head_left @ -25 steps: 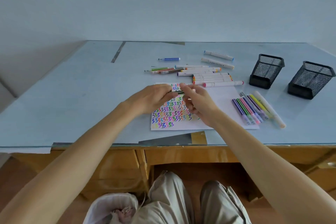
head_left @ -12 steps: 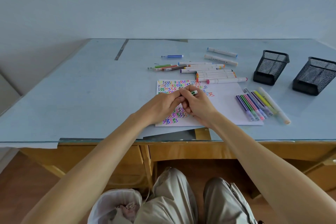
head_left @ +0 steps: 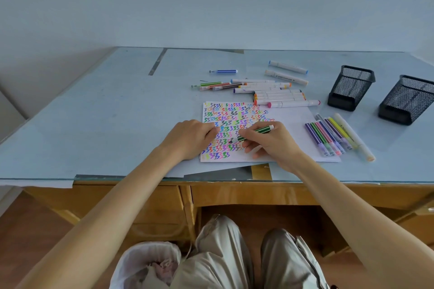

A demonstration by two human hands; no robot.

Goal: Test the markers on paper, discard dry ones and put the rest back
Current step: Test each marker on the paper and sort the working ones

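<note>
A green striped marker [head_left: 254, 133] is pinched between the thumb and the fingers of the right hand [head_left: 270, 142], with its tip lowered to the sheet of paper [head_left: 293, 129], near the middle of the scribbled part. The left hand [head_left: 190, 139] rests on the left edge of the paper with its fingers curled. It is possible that the cap is kept inside, but this cannot be told.

The left half of the paper is already filled with many rows of small coloured zigzags, so it is judged that a large part of the markers was tested. The right half of the paper is white.

To the right of the paper, a row of thin markers [head_left: 328, 136] is laid side by side; one thicker pale marker lies at its right end. On the far side of the paper, a group of thick white markers [head_left: 277, 94] and some thin striped ones [head_left: 216, 85] are seen, and a single blue marker [head_left: 225, 71] lies farther away. Which group is tested and which is waiting cannot be told.

The two black mesh pen holders [head_left: 351, 88] at the far right appear empty, so putting back is judged not yet begun. A bin with a white bag [head_left: 141, 263] stands on the floor near the left knee; whether dry markers are inside cannot be seen.
</note>
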